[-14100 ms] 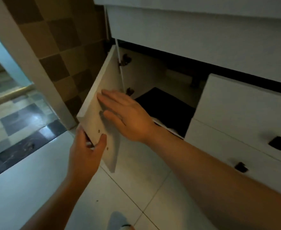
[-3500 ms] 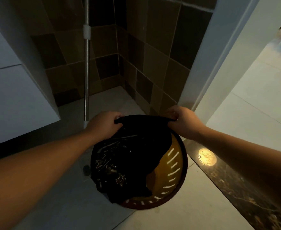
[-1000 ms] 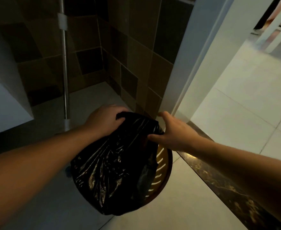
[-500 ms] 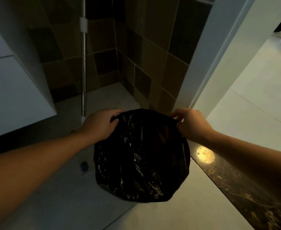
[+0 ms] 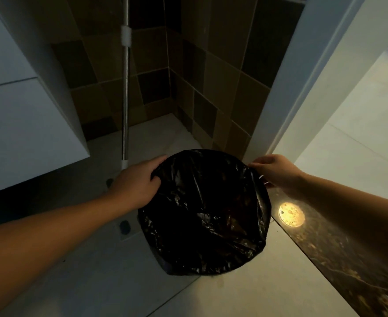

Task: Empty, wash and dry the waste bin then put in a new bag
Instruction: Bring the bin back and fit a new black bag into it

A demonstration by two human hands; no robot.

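Item: glossy black plastic bin bag [image 5: 202, 209], crinkled, stretched over the round mouth of a waste bin; the bin itself is wholly hidden beneath it. Position: on the pale tiled floor [image 5: 97, 282], centre of view, near the brown-and-tan tiled wall corner [image 5: 211, 88].

Left hand [image 5: 138, 181]: at the bag's 10 o'clock edge, fingers curled, gripping a fold of plastic.

Right hand [image 5: 277, 171]: at the bag's 2 o'clock edge, fingertips pinching the film.

Surroundings: metal pole with white collar [image 5: 126, 88], upright, at 11 o'clock from the bag; white cabinet [image 5: 23, 124] at 9 o'clock; white door frame [image 5: 303, 76] at 1 o'clock; dark marble threshold strip [image 5: 339, 259] with a round bright light reflection [image 5: 292, 214] at 3 o'clock.
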